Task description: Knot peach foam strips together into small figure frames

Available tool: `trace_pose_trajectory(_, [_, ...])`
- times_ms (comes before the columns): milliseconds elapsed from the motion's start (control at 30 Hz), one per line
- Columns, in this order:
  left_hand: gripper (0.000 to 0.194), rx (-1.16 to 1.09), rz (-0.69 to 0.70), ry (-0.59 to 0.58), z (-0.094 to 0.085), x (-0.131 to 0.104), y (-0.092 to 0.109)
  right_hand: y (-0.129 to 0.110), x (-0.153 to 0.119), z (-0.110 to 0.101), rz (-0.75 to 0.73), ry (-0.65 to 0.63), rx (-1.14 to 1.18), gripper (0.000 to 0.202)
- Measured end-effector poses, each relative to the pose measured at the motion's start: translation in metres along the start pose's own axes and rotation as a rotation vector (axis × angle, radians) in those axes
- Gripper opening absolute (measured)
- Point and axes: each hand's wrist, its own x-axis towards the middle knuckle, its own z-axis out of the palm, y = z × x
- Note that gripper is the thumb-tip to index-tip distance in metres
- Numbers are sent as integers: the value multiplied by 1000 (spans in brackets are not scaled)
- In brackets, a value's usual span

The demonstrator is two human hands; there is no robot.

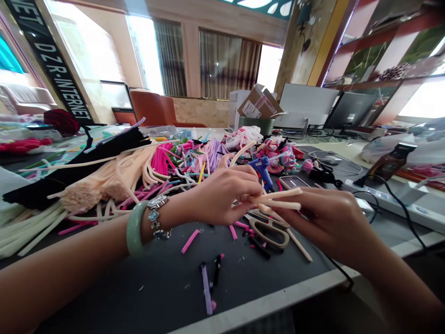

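Cream pipe cleaners [281, 204] are pinched between both hands above the table's middle. My left hand [231, 195], with a green bangle and a silver watch at its wrist, has its fingertips closed on their left part. My right hand [323, 213] grips them from the right, its fingers partly hidden behind the strips. One strip curves up beyond my left hand, and another slants down below my right hand. Scissors with beige handles [269, 233] lie just under the hands. A blue glue gun [263, 171] rests behind them.
Bundles of peach [104, 178], pink and purple pipe cleaners pile up at the back left. Short offcuts [206, 290] lie near the front edge. A power strip [392, 204] with cables is at right, near a brown bottle [391, 162]. Monitors and a cardboard box stand behind.
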Motion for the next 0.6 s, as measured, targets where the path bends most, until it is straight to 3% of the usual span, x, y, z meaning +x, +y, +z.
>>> trace_pose_trajectory(100, [10,-105,8,-55,-1,2,0,7,4,-2,58,-41,113,9])
trace_pose_trajectory(267, [12,-262,-3,-78,-2,4,1,17,7,8,257,-58,326,16])
trace_pose_trajectory(467, [11,-472,-182,44,-2,3,0,16,8,28,331,78,415,26])
trace_pose_trajectory(600, [10,-455,-257,176,-1,4,-3,12,5,38,361,104,369,33])
